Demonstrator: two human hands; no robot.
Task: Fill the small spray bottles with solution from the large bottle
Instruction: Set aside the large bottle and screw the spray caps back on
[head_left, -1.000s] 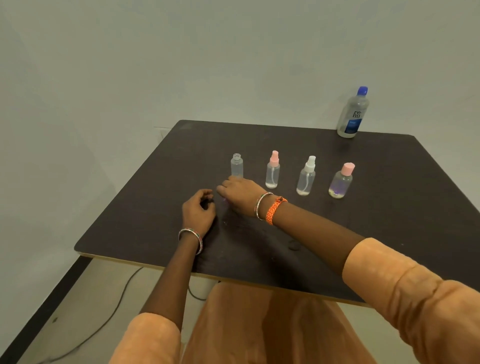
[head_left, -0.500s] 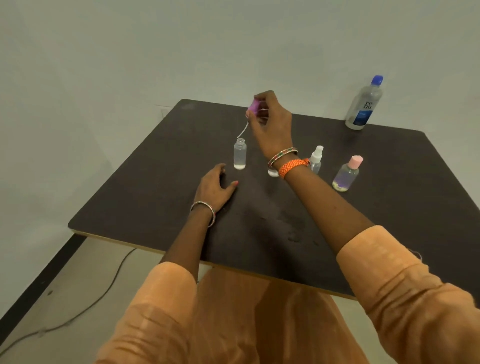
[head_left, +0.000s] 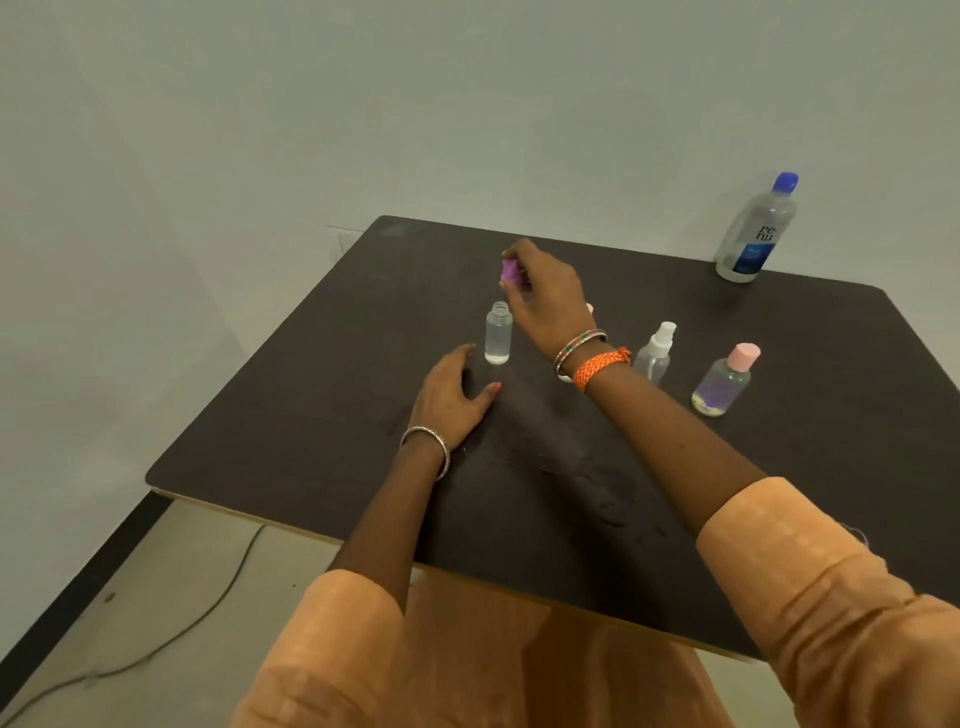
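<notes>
Lowering since half a second ago, right hand (head_left: 545, 301) is pinching purple spray cap (head_left: 510, 274) just above uncapped small bottle (head_left: 498, 333), likely recapping, left hand (head_left: 451, 397) resting flat, fingers relaxed, nearby to steady; large bottle (head_left: 756, 231) standing far corner, untouched.

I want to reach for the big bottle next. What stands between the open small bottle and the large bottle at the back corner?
In the head view, the right hand holding a purple spray cap hangs just right of the open small bottle; past it, bare table runs to the large bottle.
</notes>
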